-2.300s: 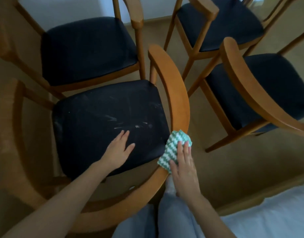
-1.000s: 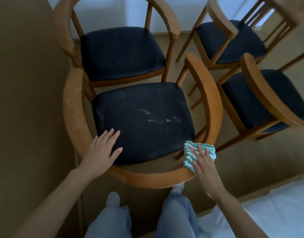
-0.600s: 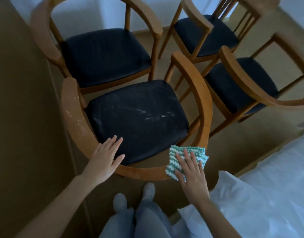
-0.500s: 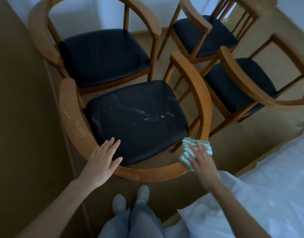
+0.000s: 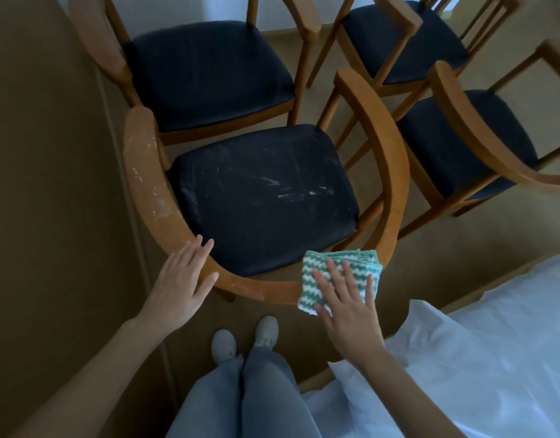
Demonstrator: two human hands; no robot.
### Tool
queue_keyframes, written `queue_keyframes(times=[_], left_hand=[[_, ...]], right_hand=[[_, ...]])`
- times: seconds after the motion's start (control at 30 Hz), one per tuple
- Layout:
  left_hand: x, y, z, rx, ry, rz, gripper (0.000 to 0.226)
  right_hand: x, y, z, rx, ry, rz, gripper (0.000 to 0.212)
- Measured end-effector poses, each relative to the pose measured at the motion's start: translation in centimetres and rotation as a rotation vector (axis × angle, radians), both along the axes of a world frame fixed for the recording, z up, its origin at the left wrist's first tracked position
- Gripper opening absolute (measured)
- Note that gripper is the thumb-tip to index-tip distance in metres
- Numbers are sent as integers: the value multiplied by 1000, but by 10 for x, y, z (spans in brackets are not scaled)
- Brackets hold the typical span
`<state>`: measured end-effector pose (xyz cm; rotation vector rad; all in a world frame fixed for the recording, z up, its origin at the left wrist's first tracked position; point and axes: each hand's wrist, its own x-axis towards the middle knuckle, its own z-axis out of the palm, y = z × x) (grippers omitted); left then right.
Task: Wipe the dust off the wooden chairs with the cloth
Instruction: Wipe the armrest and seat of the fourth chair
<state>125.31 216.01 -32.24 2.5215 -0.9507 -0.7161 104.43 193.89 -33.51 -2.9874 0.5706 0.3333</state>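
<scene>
A wooden armchair with a curved back rail (image 5: 395, 172) and a black seat (image 5: 259, 197) streaked with pale dust stands right in front of me. My right hand (image 5: 348, 305) presses a folded green-and-white zigzag cloth (image 5: 338, 279) flat onto the near right part of the rail, fingers straight. My left hand (image 5: 180, 279) rests with straight fingers on the near left part of the same rail. The rail's left side (image 5: 146, 181) shows pale dusty specks.
Three more wooden chairs with dark seats stand around: one behind (image 5: 206, 71), one at far right back (image 5: 398, 39), one to the right (image 5: 462, 147). A white sheet (image 5: 481, 358) lies at lower right. My legs and shoes (image 5: 244, 339) are below the rail. Tan floor on the left.
The cloth under my right hand has slid back left along the near rail from the right bend. My left hand stays on the rail.
</scene>
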Motion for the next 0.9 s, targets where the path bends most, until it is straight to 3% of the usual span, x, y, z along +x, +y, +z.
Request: queue_keyframes(times=[0.1, 0.23, 0.33, 0.47, 0.67, 0.9], left_hand=[[-6, 9, 3, -16, 7, 8, 67], [-11, 21, 6, -2, 12, 54, 67], [-12, 30, 8, 11, -11, 101, 60], [-11, 42, 10, 26, -20, 166, 59], [-21, 48, 8, 38, 22, 180, 60], [-27, 31, 2, 1, 16, 122, 61]], right_hand=[[24, 27, -6, 1, 28, 145, 54], [85, 65, -9, 146, 175, 316, 54], [137, 92, -20, 287, 325, 245, 60], [170, 109, -27, 418, 309, 151, 64], [124, 80, -4, 154, 360, 199, 56], [60, -19, 42, 110, 292, 100, 50]])
